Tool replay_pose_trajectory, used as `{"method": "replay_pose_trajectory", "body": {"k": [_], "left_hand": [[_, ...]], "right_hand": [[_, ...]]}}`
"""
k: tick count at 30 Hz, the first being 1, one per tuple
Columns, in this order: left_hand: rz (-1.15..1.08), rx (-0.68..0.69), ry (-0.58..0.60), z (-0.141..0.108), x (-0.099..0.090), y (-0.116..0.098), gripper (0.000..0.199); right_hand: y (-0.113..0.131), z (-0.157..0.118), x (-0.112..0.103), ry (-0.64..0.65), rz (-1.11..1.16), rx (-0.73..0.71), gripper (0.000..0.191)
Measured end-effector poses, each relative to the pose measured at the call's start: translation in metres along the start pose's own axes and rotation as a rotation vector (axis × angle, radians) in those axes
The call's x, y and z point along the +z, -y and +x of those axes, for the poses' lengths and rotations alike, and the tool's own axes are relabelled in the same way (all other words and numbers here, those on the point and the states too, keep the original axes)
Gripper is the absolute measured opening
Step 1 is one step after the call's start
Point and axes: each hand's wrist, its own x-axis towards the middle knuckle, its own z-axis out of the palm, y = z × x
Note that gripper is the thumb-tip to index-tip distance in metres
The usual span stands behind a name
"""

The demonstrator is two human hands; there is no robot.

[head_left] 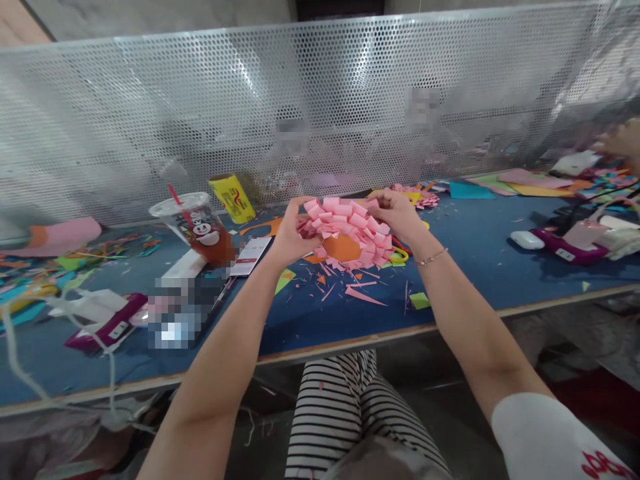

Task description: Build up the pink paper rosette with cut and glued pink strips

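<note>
A round pink paper piece point(370, 230) with layers of curled strips and an orange centre point(342, 248) is held up over the blue table. My left hand point(294, 232) grips its left edge, fingers curled round the paper. At the upper right edge, my right hand point(396, 212) pinches the strips between thumb and fingers. Thin pink offcuts point(365, 295) lie on the table below it, with a small green scrap point(419, 301) to their right. Yellow-handled scissors point(400, 254) are partly hidden behind the pink piece.
A lidded drink cup point(203, 230), a yellow packet point(233, 199) and a phone stand left of my hands. Purple devices point(111, 323) lie at both sides. A perforated metal screen point(190, 113) rises behind the table point(480, 247). Another person's hand point(621, 141) shows at far right.
</note>
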Motion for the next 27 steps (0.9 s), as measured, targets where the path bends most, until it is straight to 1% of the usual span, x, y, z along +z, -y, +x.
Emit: {"method": "replay_pose_trajectory", "body": {"k": [5, 9, 15, 20, 27], "left_hand": [[0.057, -0.020, 0.024, 0.0006, 0.0016, 0.0024, 0.061], [0.086, -0.022, -0.008, 0.0016, 0.0036, 0.0051, 0.060], [0.155, -0.007, -0.050, 0.0018, 0.0050, 0.0086, 0.059], [0.178, -0.020, -0.035, 0.0011, 0.0054, 0.0087, 0.059], [0.186, -0.039, -0.023, 0.0014, 0.0052, 0.0090, 0.060]], "right_hand": [[-0.0006, -0.0020, 0.0010, 0.076, 0.066, 0.044, 0.021], [0.0036, -0.0047, 0.0041, 0.113, 0.111, 0.123, 0.023], [0.0075, -0.0043, 0.0063, 0.081, 0.108, 0.180, 0.022], [0.0070, -0.0042, 0.0065, 0.063, 0.131, 0.182, 0.018], [0.0028, -0.0044, 0.0059, 0.032, 0.142, 0.184, 0.023]]}}
